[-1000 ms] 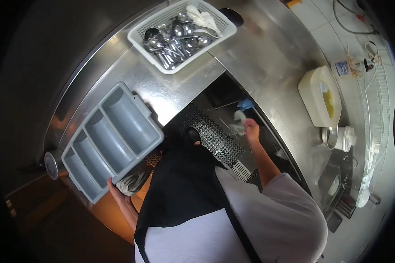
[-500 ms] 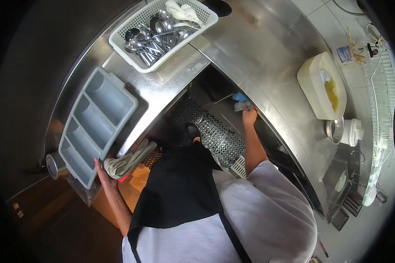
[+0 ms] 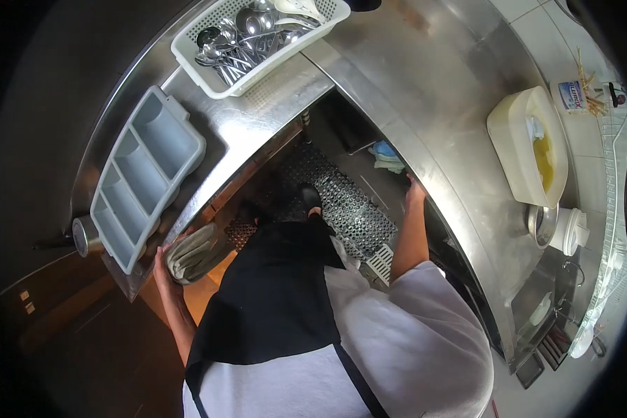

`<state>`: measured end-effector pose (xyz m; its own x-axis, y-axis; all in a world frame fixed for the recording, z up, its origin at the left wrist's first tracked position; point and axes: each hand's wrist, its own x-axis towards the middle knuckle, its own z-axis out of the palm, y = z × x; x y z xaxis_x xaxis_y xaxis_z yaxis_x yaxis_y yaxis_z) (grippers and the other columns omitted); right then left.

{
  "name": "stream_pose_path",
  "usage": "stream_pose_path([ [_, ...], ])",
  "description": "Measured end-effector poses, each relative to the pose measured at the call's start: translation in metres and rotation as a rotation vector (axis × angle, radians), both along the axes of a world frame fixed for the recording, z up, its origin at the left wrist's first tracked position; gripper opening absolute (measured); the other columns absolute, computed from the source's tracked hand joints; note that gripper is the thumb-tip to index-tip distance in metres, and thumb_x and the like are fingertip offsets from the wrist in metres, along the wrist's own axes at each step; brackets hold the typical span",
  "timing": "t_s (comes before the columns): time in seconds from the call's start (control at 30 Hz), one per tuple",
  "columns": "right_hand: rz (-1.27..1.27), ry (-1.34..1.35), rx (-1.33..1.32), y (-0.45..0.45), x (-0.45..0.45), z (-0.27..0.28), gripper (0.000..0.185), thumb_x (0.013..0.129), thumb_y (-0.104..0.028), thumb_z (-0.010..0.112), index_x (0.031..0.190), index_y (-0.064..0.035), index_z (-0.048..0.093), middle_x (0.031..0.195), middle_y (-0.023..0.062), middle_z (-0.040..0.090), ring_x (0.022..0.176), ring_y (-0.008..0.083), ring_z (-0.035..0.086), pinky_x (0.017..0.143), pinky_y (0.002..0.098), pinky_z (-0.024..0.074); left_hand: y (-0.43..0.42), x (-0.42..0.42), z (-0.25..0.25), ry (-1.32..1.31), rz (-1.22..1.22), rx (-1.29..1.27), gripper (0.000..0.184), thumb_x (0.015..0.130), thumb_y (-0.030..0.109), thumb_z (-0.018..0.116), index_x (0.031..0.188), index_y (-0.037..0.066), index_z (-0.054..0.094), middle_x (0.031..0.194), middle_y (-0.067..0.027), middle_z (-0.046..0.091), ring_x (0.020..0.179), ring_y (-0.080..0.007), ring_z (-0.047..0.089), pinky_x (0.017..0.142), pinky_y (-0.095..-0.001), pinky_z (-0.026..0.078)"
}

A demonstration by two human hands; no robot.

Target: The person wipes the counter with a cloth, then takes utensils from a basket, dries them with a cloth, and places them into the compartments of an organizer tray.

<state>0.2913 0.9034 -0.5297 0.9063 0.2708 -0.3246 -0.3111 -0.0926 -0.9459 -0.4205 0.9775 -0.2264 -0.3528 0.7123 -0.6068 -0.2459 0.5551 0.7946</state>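
Observation:
My left hand (image 3: 164,275) holds a folded grey cloth (image 3: 194,255) below the counter edge; its thumb shows on the near side and the cloth hides the other fingers. Just beyond it, a grey tray with four compartments (image 3: 145,169) lies on the steel counter. My right hand (image 3: 415,189) is low at the inner edge of the right-hand counter, its fingertips partly hidden there. Close by are a pale cloth (image 3: 390,164) and a blue one (image 3: 382,148); whether the hand touches them cannot be made out.
A white basket (image 3: 238,85) of spoons and other cutlery stands on the steel counter (image 3: 411,83). A cream tub (image 3: 512,150) with yellow contents, a metal bowl (image 3: 542,224) and white containers (image 3: 570,233) are at the right. A black perforated mat (image 3: 359,219) covers the floor.
The grey tray no longer touches my left hand and appears further up and left. My right hand has moved away from the pale cloth it held, toward the counter edge.

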Motion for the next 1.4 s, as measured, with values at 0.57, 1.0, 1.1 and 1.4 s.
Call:
stream_pose_path([
  [0.57, 0.494, -0.579, -1.048, 0.007, -0.033, 0.065, 0.044, 0.1, -0.039, 0.055, 0.121, -0.0024, 0.069, 0.122, 0.0239, 0.068, 0.11, 0.0419, 0.066, 0.092, 0.0484, 0.0532, 0.008, 0.059, -0.009, 0.3, -0.296, 0.055, 0.034, 0.097, 0.027, 0.065, 0.118, 0.001, 0.069, 0.108, -0.0094, 0.071, 0.097, -0.017, 0.066, 0.091, -0.0312, 0.05],
  [1.0, 0.588, -1.037, -1.114, 0.006, -0.036, 0.065, 0.05, 0.1, -0.046, 0.052, 0.116, -0.0033, 0.07, 0.104, 0.0223, 0.073, 0.092, 0.044, 0.07, 0.08, 0.0537, 0.0558, 0.011, 0.096, -0.01, 0.309, -0.405, 0.088, 0.031, 0.093, 0.021, 0.072, 0.118, 0.002, 0.069, 0.103, -0.007, 0.07, 0.093, -0.0138, 0.064, 0.084, -0.029, 0.051],
  [1.1, 0.597, -1.042, -1.05, 0.01, -0.037, 0.066, 0.045, 0.101, -0.042, 0.051, 0.114, -0.004, 0.071, 0.105, 0.0213, 0.073, 0.092, 0.0433, 0.07, 0.079, 0.0537, 0.0559, 0.007, 0.096, -0.014, 0.325, -0.425, 0.099, 0.031, 0.093, 0.019, 0.072, 0.118, 0.001, 0.069, 0.105, -0.0075, 0.07, 0.095, -0.0138, 0.064, 0.084, -0.0288, 0.051],
  [1.4, 0.645, -0.979, -0.959, 0.01, -0.066, 0.1, 0.029, 0.087, -0.026, 0.073, 0.111, -0.009, 0.071, 0.101, 0.0168, 0.071, 0.097, 0.0376, 0.068, 0.082, 0.0479, 0.0548, 0.003, 0.106, -0.005, 0.372, -0.442, 0.265, 0.028, 0.096, 0.011, 0.065, 0.122, -0.001, 0.066, 0.114, -0.0083, 0.07, 0.104, -0.016, 0.065, 0.093, -0.0297, 0.05],
])
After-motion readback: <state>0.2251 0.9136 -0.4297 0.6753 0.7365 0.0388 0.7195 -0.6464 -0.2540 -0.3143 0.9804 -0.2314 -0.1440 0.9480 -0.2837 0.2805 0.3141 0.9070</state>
